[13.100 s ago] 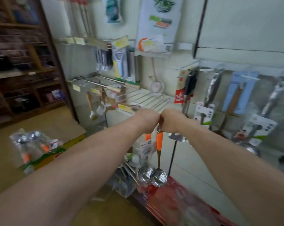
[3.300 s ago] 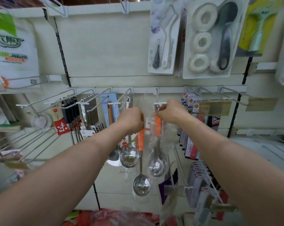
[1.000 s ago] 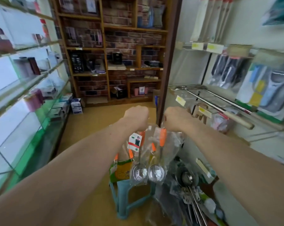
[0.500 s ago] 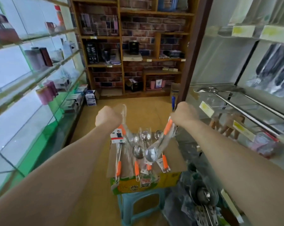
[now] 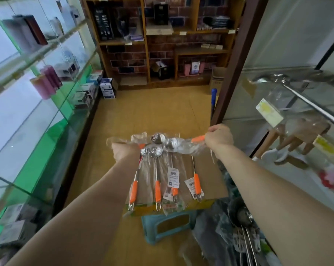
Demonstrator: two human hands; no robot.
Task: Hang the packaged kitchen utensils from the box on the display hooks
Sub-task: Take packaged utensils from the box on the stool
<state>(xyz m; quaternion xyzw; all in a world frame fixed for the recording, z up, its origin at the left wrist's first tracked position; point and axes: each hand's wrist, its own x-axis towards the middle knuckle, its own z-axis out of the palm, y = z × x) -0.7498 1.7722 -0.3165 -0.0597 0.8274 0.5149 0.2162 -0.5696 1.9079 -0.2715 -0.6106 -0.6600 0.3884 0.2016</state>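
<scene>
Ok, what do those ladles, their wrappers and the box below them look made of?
Ladles: mirror-bright bowls and thin shafts, likely polished steel. Orange grips: smooth, evenly coloured, probably plastic. Wrappers: clear crinkled film catching glare. Box: dull brown flaps, apparently cardboard.

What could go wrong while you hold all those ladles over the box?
1. The left hand grips several ladles by their plastic sleeves, bowls up. One might slide loose and drop onto the box or the floor.
2. The right hand holds another ladle sideways. Its sleeve overlaps the others and could snag or tear.
3. The box looks wider than the small stool under it, so a knock might tip it.
</scene>
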